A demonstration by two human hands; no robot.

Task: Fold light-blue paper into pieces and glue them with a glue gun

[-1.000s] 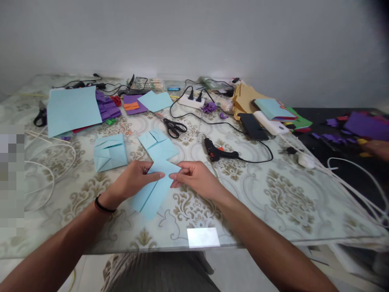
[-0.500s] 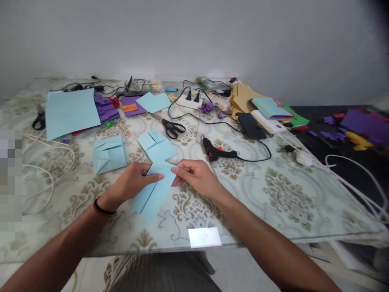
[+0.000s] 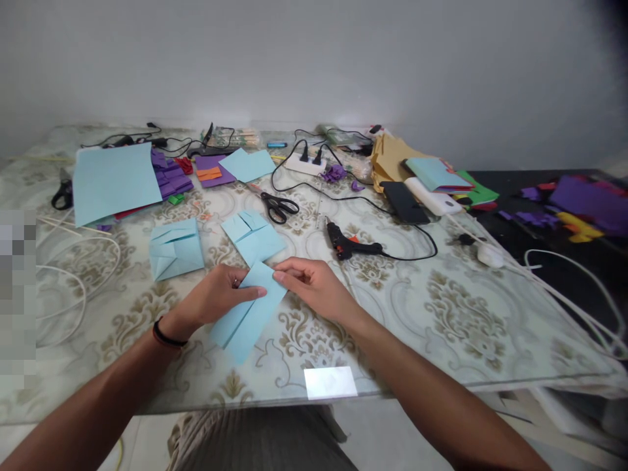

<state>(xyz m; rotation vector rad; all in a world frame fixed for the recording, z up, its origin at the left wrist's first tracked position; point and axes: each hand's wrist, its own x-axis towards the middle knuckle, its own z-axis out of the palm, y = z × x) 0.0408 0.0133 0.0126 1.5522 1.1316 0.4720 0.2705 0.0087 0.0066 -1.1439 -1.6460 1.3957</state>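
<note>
A light blue folded sheet of paper (image 3: 255,314) slants between my hands above the table's near middle, a long fold line running down it. My left hand (image 3: 223,294) pinches its left edge, thumb flat on top and fingers hidden underneath. At the upper right edge, my right hand (image 3: 311,284) grips the paper between thumb and fingertips. Just beyond lie two more light blue folded papers, one squarish with a pocket-like crease (image 3: 176,248), the other turned at an angle (image 3: 252,234).
Black scissors (image 3: 279,206) and a black glue gun (image 3: 348,242) lie beyond my hands. Further back are a blue sheet (image 3: 118,183), purple paper strips (image 3: 169,175), a white power strip (image 3: 305,163) and a dark phone (image 3: 406,203). White cables (image 3: 554,291) cross the right side.
The held paper has shifted slightly down and left. My right hand's fingers have moved a little up and left along its edge.
</note>
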